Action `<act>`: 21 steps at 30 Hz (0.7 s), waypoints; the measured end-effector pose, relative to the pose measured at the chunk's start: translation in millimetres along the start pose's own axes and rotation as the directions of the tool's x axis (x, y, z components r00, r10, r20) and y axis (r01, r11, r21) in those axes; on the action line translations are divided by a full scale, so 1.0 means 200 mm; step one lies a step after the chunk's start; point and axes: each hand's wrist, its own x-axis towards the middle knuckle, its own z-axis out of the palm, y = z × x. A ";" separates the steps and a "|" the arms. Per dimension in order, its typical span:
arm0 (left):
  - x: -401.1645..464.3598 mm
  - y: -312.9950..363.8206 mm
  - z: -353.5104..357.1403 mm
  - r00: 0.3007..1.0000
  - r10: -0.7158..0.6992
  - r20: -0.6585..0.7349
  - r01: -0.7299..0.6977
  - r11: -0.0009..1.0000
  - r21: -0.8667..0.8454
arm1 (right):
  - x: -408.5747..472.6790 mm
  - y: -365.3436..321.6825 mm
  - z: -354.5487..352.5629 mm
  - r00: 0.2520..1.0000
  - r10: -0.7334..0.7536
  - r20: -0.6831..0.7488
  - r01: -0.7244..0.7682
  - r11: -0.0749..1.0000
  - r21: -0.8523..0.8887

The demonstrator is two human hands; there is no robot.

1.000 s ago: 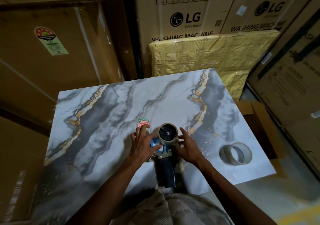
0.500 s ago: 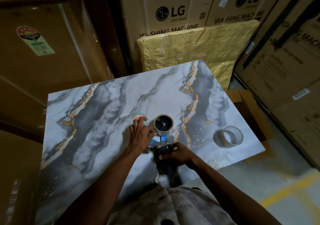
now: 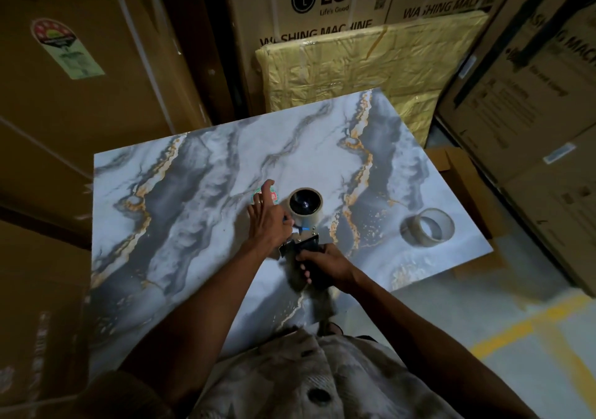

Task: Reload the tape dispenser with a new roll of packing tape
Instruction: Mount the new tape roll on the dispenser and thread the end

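Note:
A tape dispenser [image 3: 304,236] with a blue body and a dark handle rests on the marbled tabletop [image 3: 200,199]. A nearly spent tape roll [image 3: 305,204] sits on its spool, its open core facing up. My right hand [image 3: 324,262] is wrapped around the handle. My left hand [image 3: 267,220] touches the dispenser's left side beside the spool, with its index finger raised; what its other fingers pinch is hidden. A clear roll of packing tape [image 3: 427,228] lies flat on the table, well to the right of both hands.
Large cardboard appliance boxes [image 3: 322,2] stand around the table on the left, back and right. A yellow wrapped panel [image 3: 354,70] leans behind the far edge. A round sticker [image 3: 269,194] lies under my left fingers. An open carton [image 3: 458,173] sits right of the table.
My right hand left the side of the spool and took hold of the dispenser's handle. My left hand stayed at the left side, its index finger now lifted.

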 end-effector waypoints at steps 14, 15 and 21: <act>-0.01 -0.09 -0.06 0.999 0.018 -0.050 -0.018 1.000 -0.003 | -0.02 -0.01 0.06 0.996 -0.062 -0.064 0.060 0.998 -0.034; -0.01 -0.11 -0.04 0.999 -0.007 -0.038 0.008 1.000 0.018 | -0.02 0.00 0.06 0.995 -0.067 -0.078 0.064 0.997 -0.040; -0.04 -0.14 0.06 0.995 -0.097 -0.013 0.097 0.995 0.038 | -0.03 0.06 0.10 0.985 -0.078 -0.154 0.075 0.997 -0.024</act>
